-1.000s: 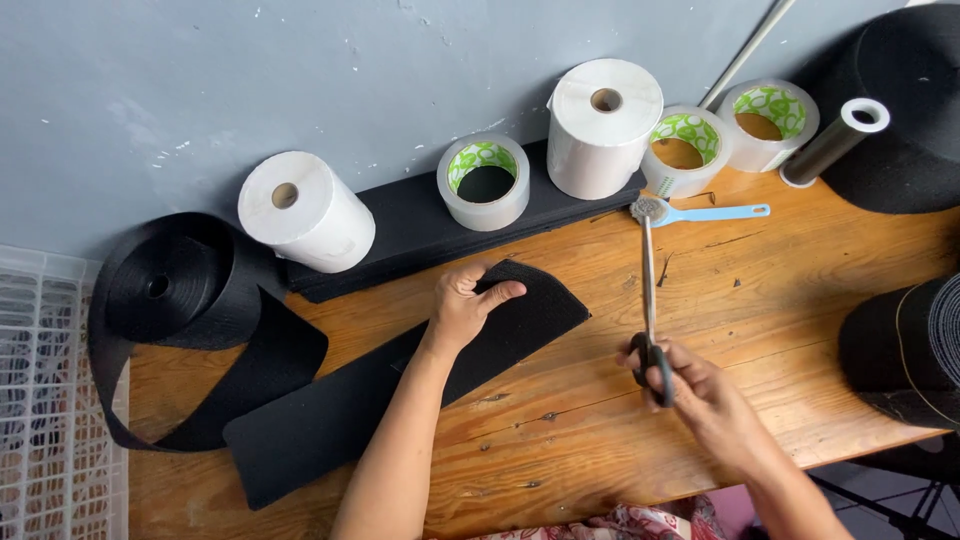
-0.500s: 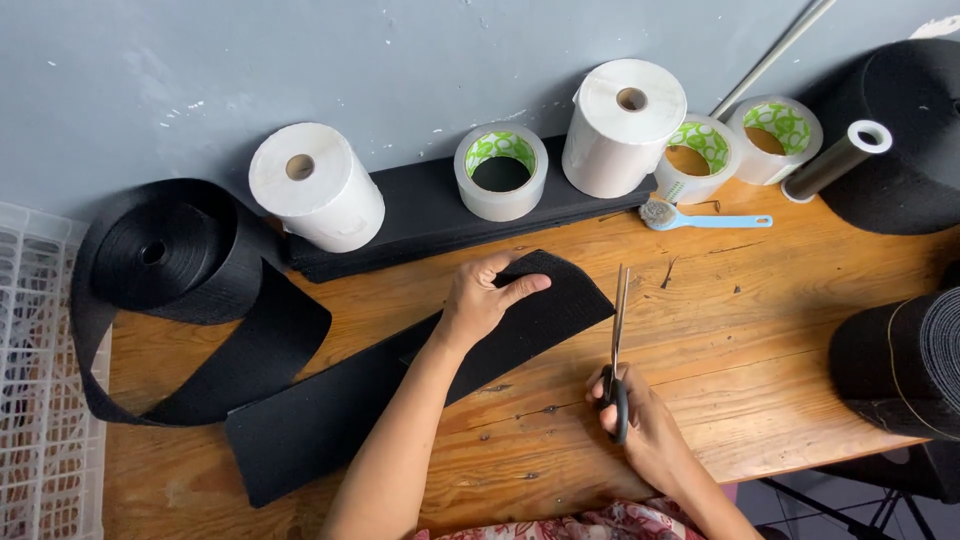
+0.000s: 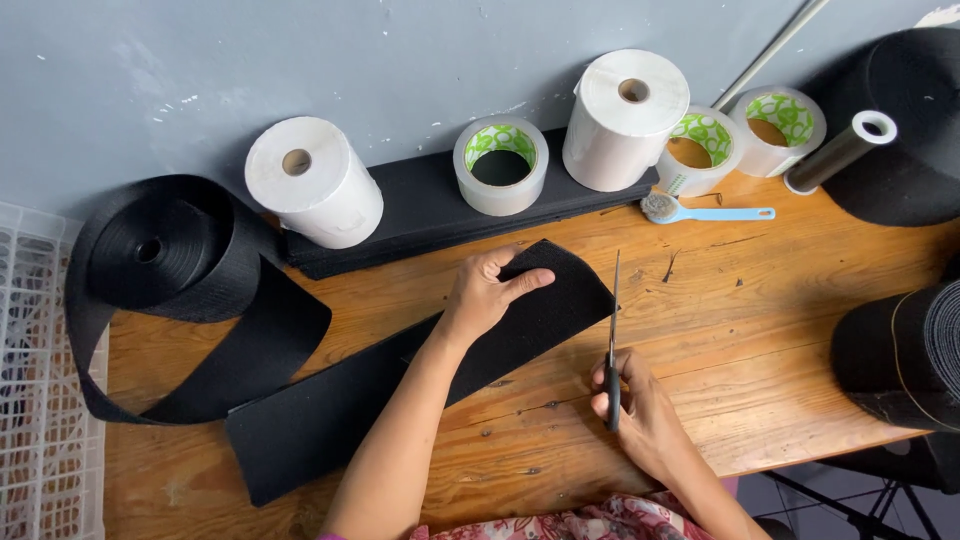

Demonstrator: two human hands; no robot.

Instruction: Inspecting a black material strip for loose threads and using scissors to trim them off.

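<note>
A long black fabric strip [image 3: 330, 405] lies slantwise across the wooden table [image 3: 760, 340]. My left hand [image 3: 487, 293] presses flat on its upper right end, fingers spread over the cloth. My right hand [image 3: 640, 410] grips the black handles of a pair of scissors [image 3: 612, 330]. The blades point up and away from me, shut together, just beside the right edge of the strip. The strip runs from a big black webbing roll [image 3: 160, 250] at the left.
Two white paper rolls [image 3: 312, 195] [image 3: 625, 118], tape rolls [image 3: 500, 165] and a black slab [image 3: 420, 215] line the grey wall. A light blue tool [image 3: 700, 211] lies near them. Dark fabric rolls [image 3: 905, 355] stand at the right, a white crate [image 3: 35, 400] at the left.
My right hand has carried the scissors leftward, from near the blue tool to the right edge of the strip. My left hand stays pressed on the strip.
</note>
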